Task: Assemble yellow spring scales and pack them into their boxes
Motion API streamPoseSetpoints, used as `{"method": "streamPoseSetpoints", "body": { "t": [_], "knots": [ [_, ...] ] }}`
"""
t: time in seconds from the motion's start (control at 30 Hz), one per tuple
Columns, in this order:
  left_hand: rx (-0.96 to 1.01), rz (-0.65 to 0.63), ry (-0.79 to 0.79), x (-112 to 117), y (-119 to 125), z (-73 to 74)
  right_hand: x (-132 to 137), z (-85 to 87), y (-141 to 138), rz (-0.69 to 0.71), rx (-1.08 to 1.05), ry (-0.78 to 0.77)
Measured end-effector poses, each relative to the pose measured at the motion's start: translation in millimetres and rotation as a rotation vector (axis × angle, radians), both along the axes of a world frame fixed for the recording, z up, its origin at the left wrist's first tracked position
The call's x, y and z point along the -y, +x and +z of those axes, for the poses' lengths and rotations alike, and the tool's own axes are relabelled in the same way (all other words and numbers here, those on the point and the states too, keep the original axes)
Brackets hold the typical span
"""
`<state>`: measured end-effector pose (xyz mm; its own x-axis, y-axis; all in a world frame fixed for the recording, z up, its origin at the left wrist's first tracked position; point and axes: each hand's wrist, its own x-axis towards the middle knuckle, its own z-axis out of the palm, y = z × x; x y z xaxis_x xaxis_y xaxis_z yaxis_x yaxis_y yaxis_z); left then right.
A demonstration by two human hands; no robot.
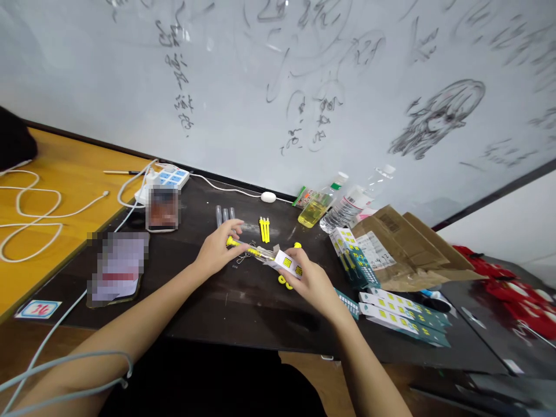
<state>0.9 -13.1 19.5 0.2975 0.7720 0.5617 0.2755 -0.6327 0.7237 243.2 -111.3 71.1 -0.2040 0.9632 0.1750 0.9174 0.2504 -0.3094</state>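
Note:
My left hand (217, 248) pinches the yellow end of a slim clear-and-yellow tube (252, 251). The tube's other end lies at the open mouth of a small white box with yellow squares (285, 262). My right hand (315, 285) is closed around that box; how deep the tube sits inside cannot be made out. Beyond my left hand lie three clear plastic tubes (225, 214). Three yellow sticks with pale tips (264, 229) lie side by side farther right. Yellow ring-shaped parts (284, 282) are partly hidden by my right hand.
Several slim white-and-green boxes (403, 315) lie at the right, near an upright carton (354, 258) and a torn brown cardboard box (391, 246). Two bottles (319, 205) stand against the whiteboard (217, 87). Phones (117, 269), cables and a power strip (171, 176) occupy the left.

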Motion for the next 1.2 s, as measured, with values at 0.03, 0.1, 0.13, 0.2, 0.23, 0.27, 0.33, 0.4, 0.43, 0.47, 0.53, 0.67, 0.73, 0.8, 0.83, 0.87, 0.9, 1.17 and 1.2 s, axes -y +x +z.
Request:
{"method": "streamPoseSetpoints", "body": {
  "t": [0.03, 0.1, 0.13, 0.2, 0.23, 0.27, 0.33, 0.4, 0.43, 0.47, 0.53, 0.67, 0.73, 0.8, 0.83, 0.87, 0.9, 1.17, 1.2],
  "knots": [
    [0.128, -0.031, -0.050, 0, 2, -1.9, 0, -0.1, -2, -0.004, 0.005, 0.007],
    [0.349, -0.136, -0.128, 0, 7, -4.9, 0, -0.6, -10, 0.007, 0.027, 0.024],
    [0.419, -0.199, -0.156, 1, 10, -5.8, 0, -1.0, -16, 0.019, 0.039, 0.032],
    [0.456, -0.314, -0.166, 5, 14, -6.5, -2, -2.2, -29, 0.044, 0.057, 0.042],
    [0.430, -0.357, -0.142, 8, 16, -6.3, -3, -2.9, -37, 0.054, 0.062, 0.043],
    [0.376, -0.383, -0.095, 11, 17, -5.9, -4, -3.8, -44, 0.061, 0.065, 0.047],
    [0.193, -0.385, 0.051, 16, 16, -4.1, -6, -6.0, -58, 0.070, 0.077, 0.059],
    [-0.038, -0.341, 0.194, 18, 13, -1.8, -9, -8.3, -69, 0.075, 0.091, 0.080],
    [-0.117, -0.306, 0.244, 19, 11, -0.6, -10, -8.9, -72, 0.077, 0.090, 0.091],
    [-0.152, -0.257, 0.282, 18, 9, 0.3, -12, -8.8, -75, 0.075, 0.079, 0.101],
    [-0.070, -0.120, 0.332, 15, 5, 1.2, -14, -5.0, -77, 0.062, 0.016, 0.117],
    [0.257, 0.117, 0.339, 10, 6, -0.7, -18, 17.6, -79, 0.031, -0.316, 0.195],
    [0.333, 0.116, 0.293, 9, 8, -2.8, -22, 28.0, -84, 0.050, -0.553, 0.291],
    [0.351, 0.063, 0.261, 10, 11, -5.1, -27, 28.5, -91, 0.066, -0.750, 0.390],
    [0.347, 0.033, 0.257, 10, 11, -6.3, -29, 23.7, -95, 0.063, -0.819, 0.422],
    [0.338, 0.001, 0.253, 11, 12, -7.5, -32, 15.8, -99, 0.056, -0.869, 0.438],
    [0.327, -0.029, 0.247, 11, 12, -8.6, -34, 5.5, -102, 0.044, -0.904, 0.437],
    [0.303, -0.124, 0.315, 19, 14, 0.5, -39, -44.4, -103, 0.091, -0.961, 0.427],
    [0.311, -0.111, 0.297, 20, 15, 5.5, -39, -43.1, -102, 0.112, -0.955, 0.417]
  ]
}}
